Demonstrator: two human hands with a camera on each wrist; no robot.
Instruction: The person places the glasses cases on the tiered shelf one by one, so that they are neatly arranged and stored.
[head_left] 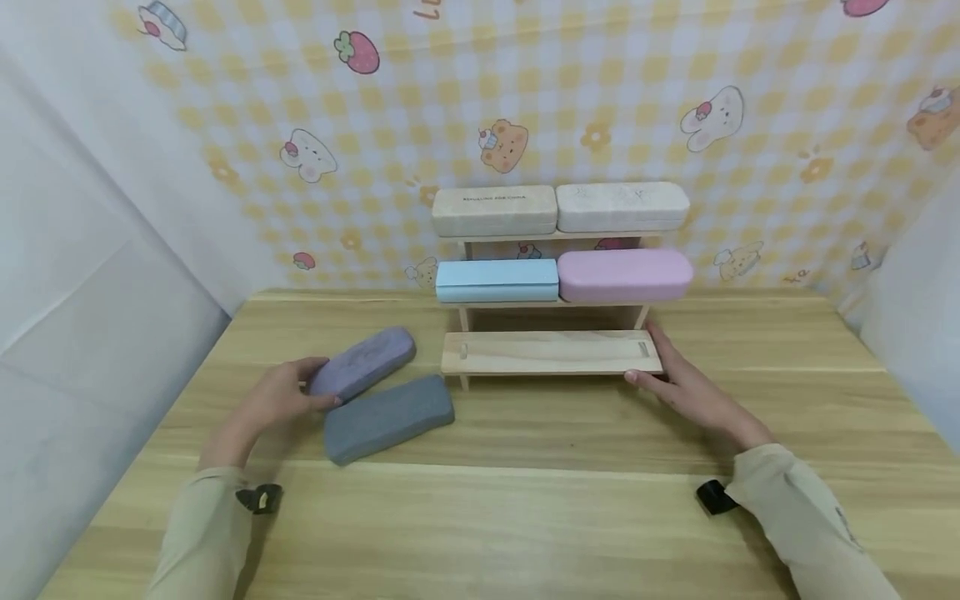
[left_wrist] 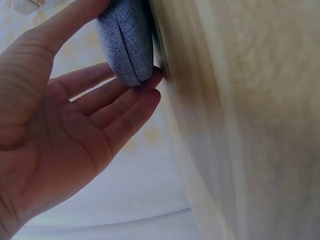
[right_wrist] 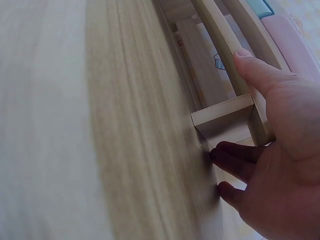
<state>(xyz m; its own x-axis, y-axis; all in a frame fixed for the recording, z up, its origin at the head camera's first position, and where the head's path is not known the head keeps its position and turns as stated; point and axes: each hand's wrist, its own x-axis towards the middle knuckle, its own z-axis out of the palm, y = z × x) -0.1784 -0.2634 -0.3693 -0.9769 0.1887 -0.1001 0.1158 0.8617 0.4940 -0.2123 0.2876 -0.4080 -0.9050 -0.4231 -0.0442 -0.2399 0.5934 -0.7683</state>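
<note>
My left hand (head_left: 281, 392) holds the near end of a purple fabric glasses case (head_left: 365, 362) lying on the table, thumb on one side and fingers on the other. In the left wrist view that glasses case (left_wrist: 127, 45) looks blue-grey, with a seam along its end. Against it lies a grey glasses case (head_left: 390, 419), nearer to me. My right hand (head_left: 686, 387) grips the right end of the lowest board of a tiered wooden rack (head_left: 551, 352). In the right wrist view the thumb lies on the board's front edge, with fingers around the end.
On the rack's middle tier sit a light blue case (head_left: 497, 281) and a pink case (head_left: 625, 276). Its top tier carries a beige case (head_left: 494, 210) and a white case (head_left: 622, 207). Behind the wooden table (head_left: 525, 533) hangs a yellow checked cloth (head_left: 600, 83).
</note>
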